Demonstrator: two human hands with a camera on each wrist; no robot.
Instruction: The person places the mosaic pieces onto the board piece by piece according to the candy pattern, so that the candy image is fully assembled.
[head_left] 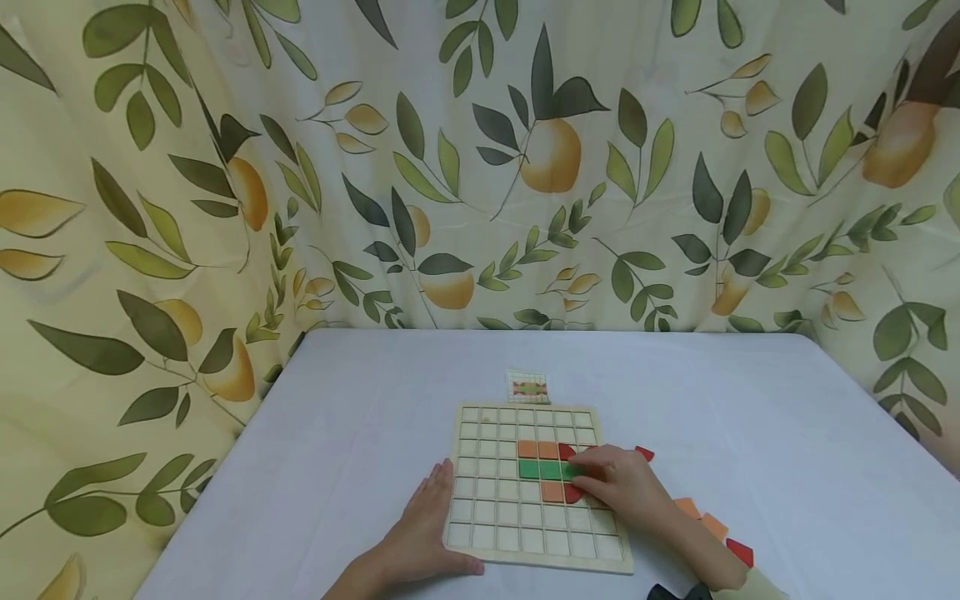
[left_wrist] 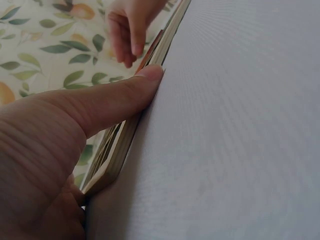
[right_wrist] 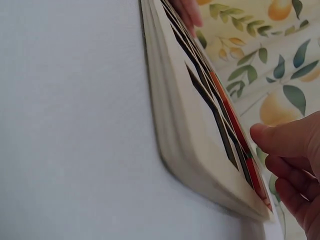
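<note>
A pale wooden grid board [head_left: 495, 537] lies flat on the white-covered table. My left hand [head_left: 420, 533] rests at its near left corner, straight fingers along the left side and thumb [left_wrist: 117, 102] against the front edge. On the board, a row of green square tiles [head_left: 540, 470] lies between orange tiles [head_left: 537, 449] and red curved tiles [head_left: 573, 493]. My right hand [head_left: 626, 483] is over the right end of the green row, thumb and forefinger spread about the last green tile. In the right wrist view, its bent fingers [right_wrist: 290, 185] show nothing held; they partly hide the tiles.
A small card [head_left: 528, 387] with a coloured grid pattern lies behind the board. Right of the board are loose orange tiles [head_left: 714, 525] and red pieces [head_left: 740, 552], partly behind the right forearm. A dark object [head_left: 678, 592] shows at the bottom edge. A leaf-and-fruit curtain [head_left: 480, 167] hangs behind the table.
</note>
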